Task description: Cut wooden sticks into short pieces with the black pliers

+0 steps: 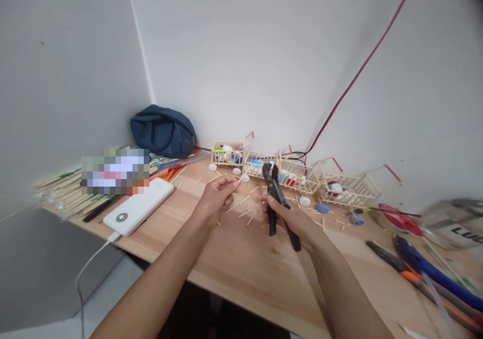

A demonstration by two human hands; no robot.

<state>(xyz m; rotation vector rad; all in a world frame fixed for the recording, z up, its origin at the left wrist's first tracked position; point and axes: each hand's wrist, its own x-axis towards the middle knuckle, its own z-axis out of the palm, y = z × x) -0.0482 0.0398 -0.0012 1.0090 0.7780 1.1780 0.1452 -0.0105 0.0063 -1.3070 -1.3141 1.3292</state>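
My right hand (292,218) is closed round the handles of black pliers (277,198), whose jaws point up and away from me. My left hand (219,194) is pinched on a thin wooden stick (237,182) just left of the pliers. Several short cut sticks (247,212) lie scattered on the wooden table (241,263) between and beyond both hands.
Small stick-built carts (298,174) holding coloured bottle caps stand in a row along the wall. A white power bank (139,205) with a cable, stick bundles (68,190) and a blue bag (163,130) lie left. Blue and orange tools (430,271) and a red lid (398,219) lie right.
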